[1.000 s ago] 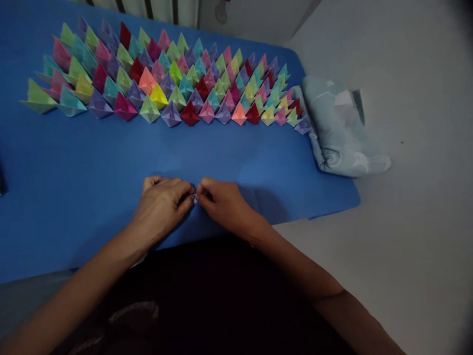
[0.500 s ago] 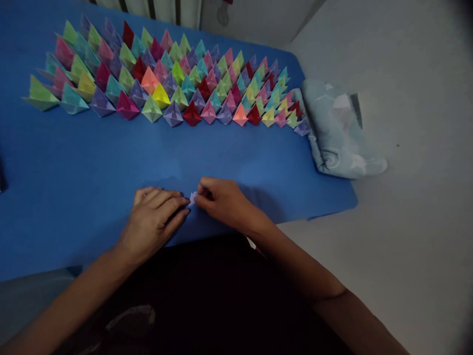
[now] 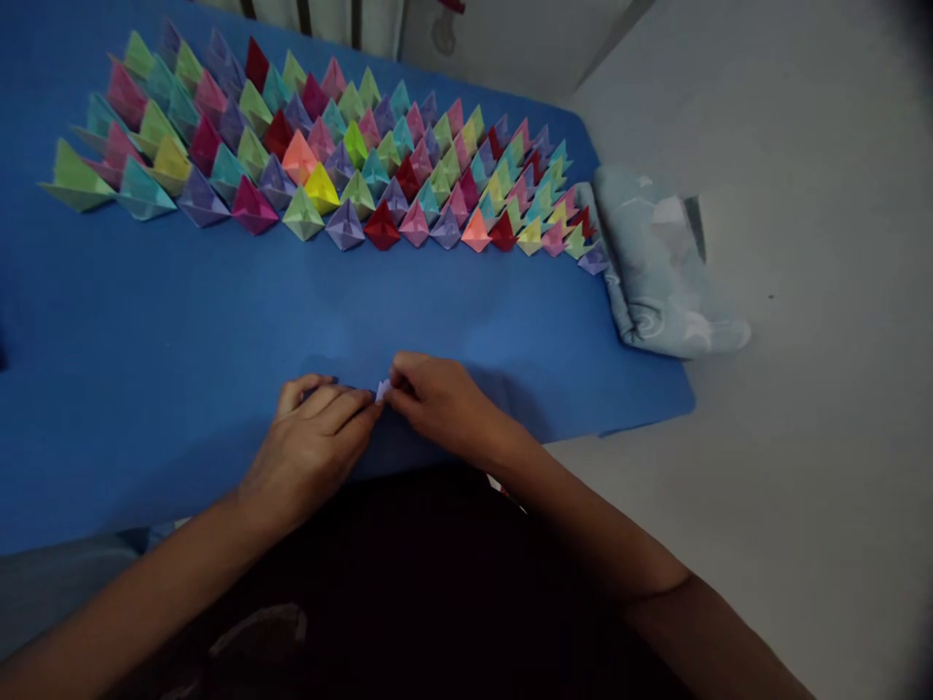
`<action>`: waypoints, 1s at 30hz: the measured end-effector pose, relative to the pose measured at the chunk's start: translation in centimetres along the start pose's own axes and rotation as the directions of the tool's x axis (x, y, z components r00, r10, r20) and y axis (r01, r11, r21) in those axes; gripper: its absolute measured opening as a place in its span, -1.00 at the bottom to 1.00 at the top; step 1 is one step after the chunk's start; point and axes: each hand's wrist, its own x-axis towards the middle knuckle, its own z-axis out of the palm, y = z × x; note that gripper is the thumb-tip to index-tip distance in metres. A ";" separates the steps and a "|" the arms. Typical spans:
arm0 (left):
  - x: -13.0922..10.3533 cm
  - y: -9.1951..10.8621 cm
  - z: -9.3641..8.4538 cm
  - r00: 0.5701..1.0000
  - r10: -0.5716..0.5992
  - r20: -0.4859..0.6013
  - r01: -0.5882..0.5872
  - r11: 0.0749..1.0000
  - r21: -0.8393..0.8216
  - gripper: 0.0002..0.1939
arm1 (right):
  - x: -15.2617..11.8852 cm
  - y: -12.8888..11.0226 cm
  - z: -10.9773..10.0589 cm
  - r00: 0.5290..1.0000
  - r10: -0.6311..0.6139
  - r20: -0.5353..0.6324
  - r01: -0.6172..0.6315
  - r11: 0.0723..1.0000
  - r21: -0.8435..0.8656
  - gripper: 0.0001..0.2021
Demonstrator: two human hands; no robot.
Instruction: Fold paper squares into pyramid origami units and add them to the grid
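A small piece of folded lilac paper (image 3: 383,389) shows between my fingertips, low over the near part of the blue surface. My left hand (image 3: 313,442) pinches its left side between thumb and fingers. From the right, my right hand (image 3: 437,399) grips the other side with thumb and curled forefinger. Most of the paper is hidden by the fingers. Beyond my hands stand several rows of folded paper boats (image 3: 344,226) in green, blue, purple, pink, red and yellow.
The blue cloth-covered surface (image 3: 240,301) ends on the right near a pale wall (image 3: 816,292). A folded grey-green blanket (image 3: 648,262) lies at that right edge, beside the boats. Pale slats (image 3: 379,24) stand behind the far edge. A dark object (image 3: 2,355) pokes in at the far left.
My left thumb and fingers have closed in on the lilac paper, so less of it shows. My right hand keeps its pinch. The view has shifted slightly.
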 end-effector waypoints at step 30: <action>-0.6 0.2 0.2 1.000 0.003 0.010 -0.003 1.000 0.007 -0.69 | 0.7 1.2 -1.5 0.996 0.068 0.052 -0.070 0.997 0.045 -0.81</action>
